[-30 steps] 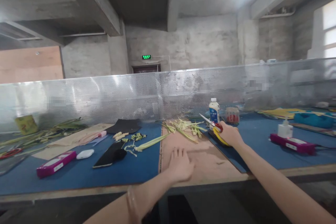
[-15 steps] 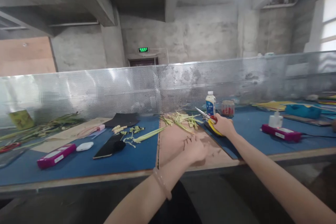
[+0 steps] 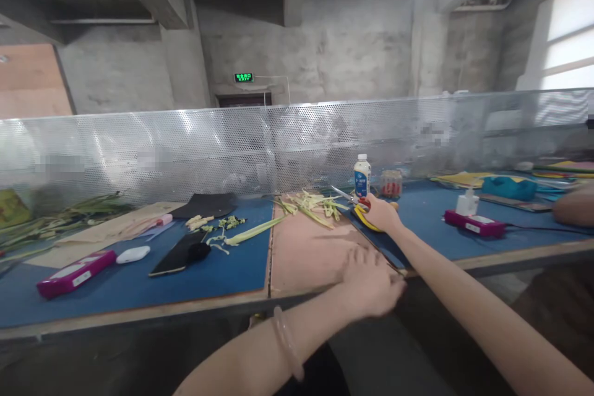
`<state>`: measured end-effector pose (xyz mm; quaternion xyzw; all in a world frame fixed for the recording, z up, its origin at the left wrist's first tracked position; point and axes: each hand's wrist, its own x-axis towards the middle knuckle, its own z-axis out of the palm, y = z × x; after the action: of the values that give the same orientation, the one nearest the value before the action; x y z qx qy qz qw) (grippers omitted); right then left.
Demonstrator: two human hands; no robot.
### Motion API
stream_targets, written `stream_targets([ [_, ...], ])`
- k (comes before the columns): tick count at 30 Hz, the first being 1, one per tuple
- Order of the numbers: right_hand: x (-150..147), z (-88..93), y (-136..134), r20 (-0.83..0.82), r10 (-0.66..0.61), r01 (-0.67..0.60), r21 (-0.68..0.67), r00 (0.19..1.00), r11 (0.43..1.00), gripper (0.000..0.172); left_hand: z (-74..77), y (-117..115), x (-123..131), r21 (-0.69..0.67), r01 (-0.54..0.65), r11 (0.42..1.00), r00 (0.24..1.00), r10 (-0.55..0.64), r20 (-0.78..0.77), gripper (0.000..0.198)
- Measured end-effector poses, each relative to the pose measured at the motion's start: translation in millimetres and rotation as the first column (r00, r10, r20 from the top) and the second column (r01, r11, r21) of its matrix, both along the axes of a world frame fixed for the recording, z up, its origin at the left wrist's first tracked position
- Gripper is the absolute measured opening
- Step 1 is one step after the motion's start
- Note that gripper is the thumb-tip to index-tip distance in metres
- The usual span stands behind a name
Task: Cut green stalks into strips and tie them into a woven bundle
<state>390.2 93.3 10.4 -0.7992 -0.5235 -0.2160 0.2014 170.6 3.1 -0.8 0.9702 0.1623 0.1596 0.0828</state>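
My right hand [image 3: 381,214] grips a pair of scissors [image 3: 344,193] by the red handle, with the blades pointing left and away from me. A curved yellow thing [image 3: 366,221] lies under that hand; I cannot tell what it is. My left hand [image 3: 371,279] is palm down with fingers spread at the front edge of the bare tan board [image 3: 306,253], near its right corner. It holds nothing that I can see. Pale green leaf strips [image 3: 315,205] lie in a loose pile at the board's far end. One longer strip [image 3: 255,232] rests on the blue mat to the left.
A milk bottle [image 3: 362,176] and a jar [image 3: 391,184] stand behind my right hand. Left are a black phone [image 3: 179,255], a white case [image 3: 133,254] and a magenta box [image 3: 78,273]. Another magenta box [image 3: 474,224] is on the right, near another person's arm [image 3: 575,205]. A perforated metal screen [image 3: 223,151] runs behind.
My left hand has moved right and toward me, from the middle of the board to its front edge; small scraps there no longer show. My right hand keeps the scissors. The view has shifted slightly.
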Motion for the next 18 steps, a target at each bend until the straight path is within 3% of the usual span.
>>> stream_targets([
  [2,0,-0.9,1,0.005,0.002,-0.002,-0.002,1.000,1.000,0.030,-17.5,-23,2,0.017,0.044,0.999,0.999,-0.044,0.010,0.071],
  [3,-1,-1.6,1,0.010,0.009,-0.009,-0.001,1.000,1.000,0.031,-28.8,-35,4,0.051,0.140,0.989,0.990,-0.141,0.020,0.065],
  [4,-1,-2.3,1,0.016,0.019,-0.019,0.000,1.000,1.000,0.031,-41.4,-47,8,0.073,0.258,0.963,0.965,-0.253,-0.067,0.055],
  [6,-4,-3.9,0,0.033,0.049,-0.049,-0.001,0.998,0.999,0.033,-67.3,-64,19,0.124,0.338,0.933,0.935,-0.317,-0.157,0.040],
  [8,-7,-5.1,-1,0.051,0.083,-0.082,-0.012,0.995,0.997,0.034,-87.4,-68,30,0.134,0.366,0.921,0.915,-0.330,-0.233,0.019],
  [10,-9,-5.8,-1,0.064,0.107,-0.105,-0.025,0.992,0.994,0.035,-94.3,-63,36,0.050,0.399,0.916,0.854,-0.351,-0.385,0.012],
  [12,-9,-6.0,-1,0.065,0.109,-0.108,-0.025,0.992,0.994,0.035,-85.3,-53,32,0.082,0.334,0.939,0.871,-0.275,-0.407,0.017],
  [14,-6,-6.1,0,0.051,0.082,-0.082,-0.005,0.995,0.997,0.034,-64.2,-45,21,0.238,0.316,0.919,0.938,-0.266,-0.222,0.035],
  [17,-1,-6.8,2,0.010,-0.003,0.002,0.043,1.000,0.999,0.034,-23.8,-34,0,0.491,0.392,0.778,0.882,-0.470,0.040,0.033],
  [18,1,-7.1,2,-0.004,-0.031,0.031,0.057,1.000,0.998,0.034,-10.6,-28,-6,0.500,0.401,0.767,0.863,-0.500,0.074,0.038],
])
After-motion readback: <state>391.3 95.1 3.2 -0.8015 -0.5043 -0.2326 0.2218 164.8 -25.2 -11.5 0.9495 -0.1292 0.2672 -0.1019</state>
